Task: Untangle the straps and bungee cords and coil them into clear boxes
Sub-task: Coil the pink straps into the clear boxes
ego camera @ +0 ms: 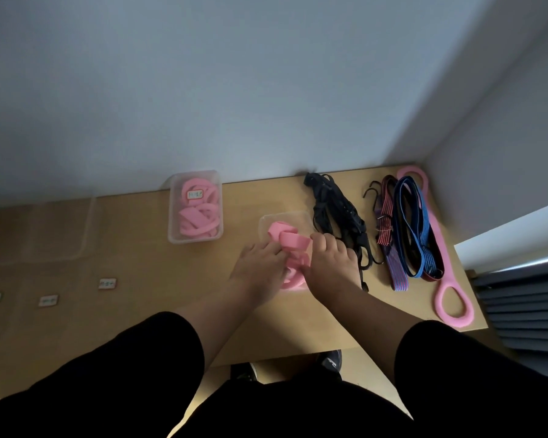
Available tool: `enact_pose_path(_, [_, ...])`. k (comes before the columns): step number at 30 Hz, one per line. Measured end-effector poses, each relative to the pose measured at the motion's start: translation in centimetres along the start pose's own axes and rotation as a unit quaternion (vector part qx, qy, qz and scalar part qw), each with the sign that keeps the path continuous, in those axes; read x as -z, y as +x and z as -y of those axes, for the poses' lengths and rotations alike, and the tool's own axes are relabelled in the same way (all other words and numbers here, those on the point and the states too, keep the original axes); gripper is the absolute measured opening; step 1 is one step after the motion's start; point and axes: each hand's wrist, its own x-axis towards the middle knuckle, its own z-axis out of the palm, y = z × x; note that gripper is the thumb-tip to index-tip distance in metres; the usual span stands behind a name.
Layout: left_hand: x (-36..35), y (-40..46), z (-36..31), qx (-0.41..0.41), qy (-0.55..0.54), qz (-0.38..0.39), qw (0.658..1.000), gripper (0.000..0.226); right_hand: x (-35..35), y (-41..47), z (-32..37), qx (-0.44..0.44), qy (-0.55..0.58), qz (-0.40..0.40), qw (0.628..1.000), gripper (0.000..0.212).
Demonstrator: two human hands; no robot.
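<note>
In the middle of the frame, two bare hands work over a small clear plastic box (298, 216) that sits on a light brown wooden table (146, 248). A soft pink band (287, 240) is bunched up inside this box. The left hand (260, 273) reaches in with its fingers bent down onto the pink band. The right hand (332, 263) has its fingers curled over the band's right side, pressing it into the box. How tight each hold is cannot be told.

To the upper left of the hands stands a second clear plastic box (195, 207) with a white label, full of coiled pink bands.

To the right of the hands lies a tangled heap of black straps with hooks (336, 210). Further right lie a red and blue striped bungee cord (389, 241), a blue striped strap (415, 229), and a long pink foam loop with round ends (437, 235), near the table's right edge.

Three small white tags (107, 283) lie at the left of the frame.
</note>
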Motion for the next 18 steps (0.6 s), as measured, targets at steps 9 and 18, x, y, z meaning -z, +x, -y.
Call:
enact_pose_path(9, [2.0,-0.5,0.7,-0.015,-0.04,-0.01,0.999,0.032,1.4,-1.7,-0.5,0.012,0.061,0.019,0.998,0.086])
enact_pose_path(18, [3.7,-1.7,0.5,-0.079,-0.019,0.052,0.995,0.047,2.5,-4.4,0.0,0.021,0.028,0.028,0.999,0.089])
